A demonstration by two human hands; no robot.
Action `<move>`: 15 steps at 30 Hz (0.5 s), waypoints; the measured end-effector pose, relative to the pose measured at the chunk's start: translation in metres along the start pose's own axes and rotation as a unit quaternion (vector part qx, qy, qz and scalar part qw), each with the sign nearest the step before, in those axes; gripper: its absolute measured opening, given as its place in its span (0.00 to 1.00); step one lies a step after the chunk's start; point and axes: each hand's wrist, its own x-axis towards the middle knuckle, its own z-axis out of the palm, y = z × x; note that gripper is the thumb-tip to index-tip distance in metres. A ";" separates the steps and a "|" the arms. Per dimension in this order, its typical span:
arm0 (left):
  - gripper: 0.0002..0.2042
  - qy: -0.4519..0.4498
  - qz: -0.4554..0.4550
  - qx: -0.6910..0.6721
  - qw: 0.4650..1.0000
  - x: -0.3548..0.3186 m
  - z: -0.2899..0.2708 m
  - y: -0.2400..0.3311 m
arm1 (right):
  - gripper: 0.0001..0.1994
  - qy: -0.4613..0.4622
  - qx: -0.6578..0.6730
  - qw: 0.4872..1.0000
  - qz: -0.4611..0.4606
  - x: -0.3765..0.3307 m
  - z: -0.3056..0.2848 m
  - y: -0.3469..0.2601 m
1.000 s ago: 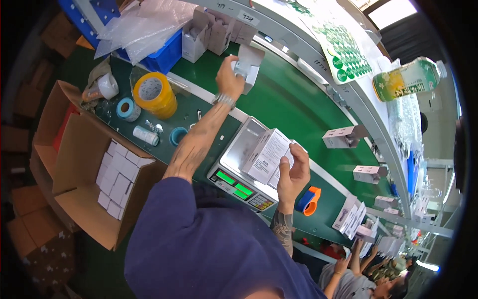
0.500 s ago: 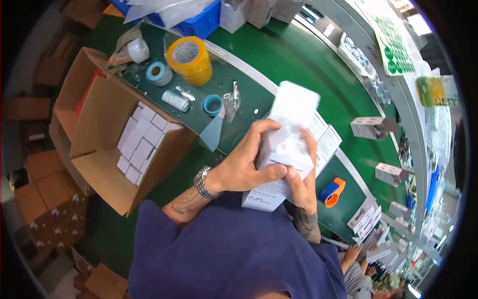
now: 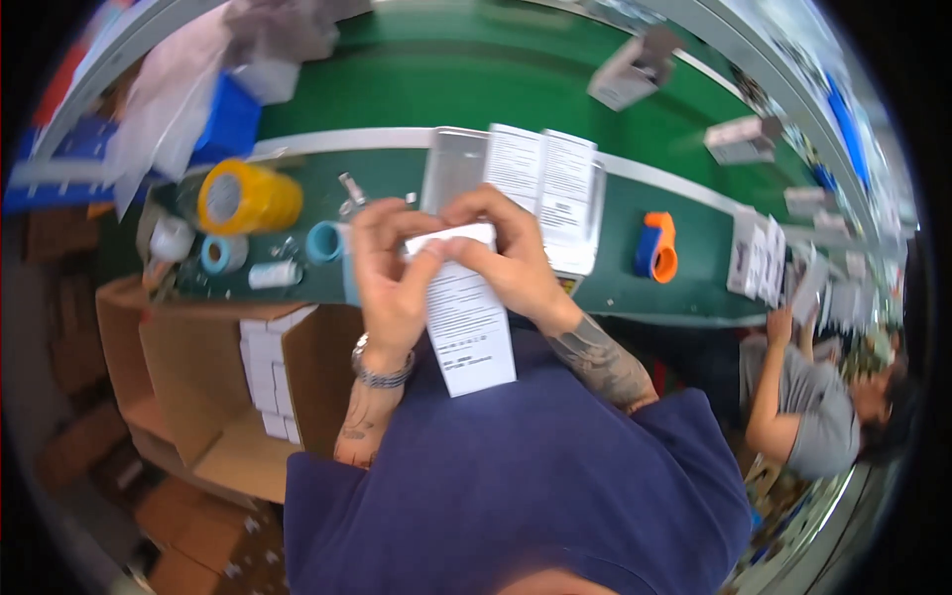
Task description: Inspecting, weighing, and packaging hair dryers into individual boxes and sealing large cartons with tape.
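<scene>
White box (image 3: 471, 342), oblong, blk-printed; L grip (image 3: 390, 283), R grip (image 3: 518, 266) both clamped on it

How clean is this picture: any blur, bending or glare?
In the head view, the blue bin and plastic sheets look smeared, the white strip bows with fisheye distortion, corners go black, and the scale pan shows a pale sheen; again in head view, the smallest print on the held box is unclear.
</scene>
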 end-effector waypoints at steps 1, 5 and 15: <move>0.24 0.026 0.016 -0.003 1.000 0.001 0.006 0.003 | 0.12 0.023 0.047 0.999 0.014 0.001 0.004 -0.002; 0.20 0.039 -0.043 -0.031 0.998 0.005 0.008 0.003 | 0.13 0.054 -0.033 0.998 0.004 -0.003 0.000 0.003; 0.15 -0.154 0.014 0.040 0.987 0.007 -0.002 -0.023 | 0.24 0.049 0.050 0.997 0.033 -0.034 -0.038 -0.002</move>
